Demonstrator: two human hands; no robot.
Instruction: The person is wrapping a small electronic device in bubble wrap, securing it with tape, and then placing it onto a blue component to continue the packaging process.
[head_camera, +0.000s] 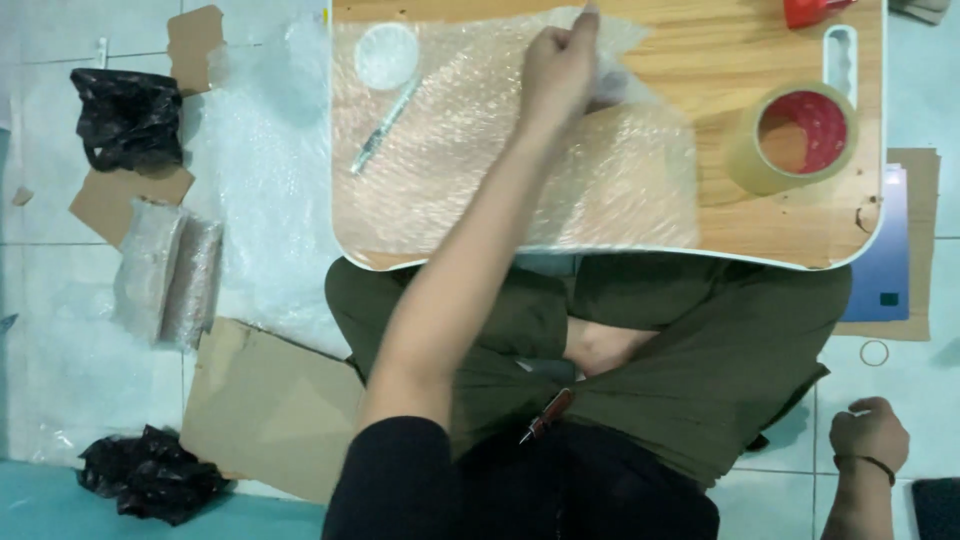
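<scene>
Floor of pale tiles (45, 300) fills the room under a person who sits cross-legged in dark olive trousers (700, 340), with a low wooden lap table (700, 60) with a white rim set over the knees. Large sheet of bubble wrap (470, 150) covers the left and middle of this table, and more clear wrap (260, 170) lies on the tiles to the left of it. Brown cardboard sheet (270, 410) lies flat on the floor beside the left knee, and smaller cardboard scraps (130, 195) lie further up. Two parcels wrapped in bubble wrap (165, 270) rest side by side, just left of the floor wrap. One black plastic bag (125, 115) is near the upper left, another black bag (150, 475) is at the lower left. On the right part of the table stands a roll of tan packing tape (790, 135) with a red core; a red object (810, 10) above it is cut off by the frame, so I cannot tell what it is. A blue flat thing (885, 275) on cardboard shows partly past the table's right edge. A pen (385, 125) and a round clear lid (387, 55) lie on the wrap. The left hand (560, 65) pinches the far edge of the sheet with fingers closed on it. The right hand (870, 430) is curled in a loose fist on the floor tiles, holding nothing visible, near a thin ring (874, 352).
</scene>
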